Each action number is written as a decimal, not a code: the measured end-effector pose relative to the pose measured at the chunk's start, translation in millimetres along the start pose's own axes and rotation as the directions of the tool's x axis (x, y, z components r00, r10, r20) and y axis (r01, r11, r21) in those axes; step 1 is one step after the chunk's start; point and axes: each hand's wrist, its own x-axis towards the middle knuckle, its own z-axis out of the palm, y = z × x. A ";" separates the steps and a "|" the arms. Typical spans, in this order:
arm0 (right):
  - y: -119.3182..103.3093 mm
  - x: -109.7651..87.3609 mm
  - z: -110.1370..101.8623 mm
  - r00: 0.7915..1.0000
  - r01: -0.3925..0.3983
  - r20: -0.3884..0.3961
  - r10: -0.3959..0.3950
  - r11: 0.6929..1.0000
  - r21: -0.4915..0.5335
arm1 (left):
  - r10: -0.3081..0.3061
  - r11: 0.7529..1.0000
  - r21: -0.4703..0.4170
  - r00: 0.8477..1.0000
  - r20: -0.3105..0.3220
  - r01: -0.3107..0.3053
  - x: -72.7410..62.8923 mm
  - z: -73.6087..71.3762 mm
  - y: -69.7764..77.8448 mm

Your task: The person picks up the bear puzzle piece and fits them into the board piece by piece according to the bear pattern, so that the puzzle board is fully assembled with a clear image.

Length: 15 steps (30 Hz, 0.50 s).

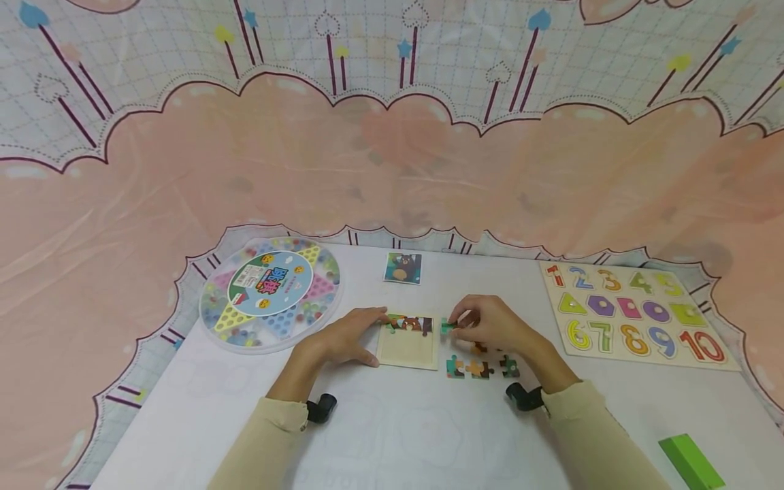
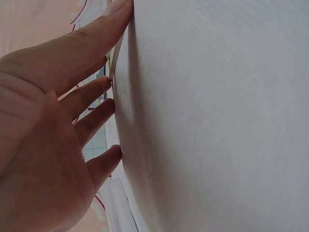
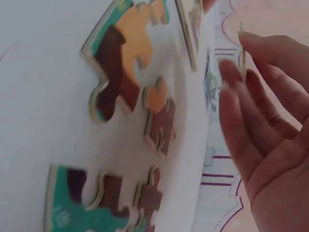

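Note:
A square wooden puzzle tray (image 1: 407, 354) lies mid-table, a row of bear-picture pieces (image 1: 409, 324) along its far edge. My left hand (image 1: 346, 337) rests against its left side, fingers fairly straight, with the thumb near the front corner and a fingertip at the far one. Just right of the tray, my right hand (image 1: 490, 325) pinches a green jigsaw piece (image 1: 448, 327) between thumb and fingers; in the right wrist view this piece (image 3: 244, 62) is seen edge-on, off the table. Several loose jigsaw pieces (image 1: 479, 369) lie below that hand, partly hidden by it.
Behind the tray lies a bear picture card (image 1: 402, 268). A round Chinese checkers set (image 1: 269, 284) is at left, a number-and-shape board (image 1: 637, 314) at right. A green block (image 1: 692, 461) sits near the front right. Patterned cloth hangs behind the white table (image 1: 392, 422).

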 end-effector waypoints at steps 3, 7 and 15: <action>-2.2 1.9 1.2 0.999 0.042 -0.011 -0.041 0.998 0.050 | 0.000 1.000 0.006 1.000 0.000 0.000 0.1 0.5 -0.3; -3.3 5.7 6.5 0.998 0.065 -0.016 -0.064 0.993 0.099 | -0.001 1.000 0.004 1.000 -0.003 0.001 0.2 0.6 0.1; -12.4 17.5 28.5 1.000 -0.007 0.019 0.004 0.993 0.120 | 0.005 1.000 0.006 1.000 -0.007 -0.005 0.4 -0.3 0.9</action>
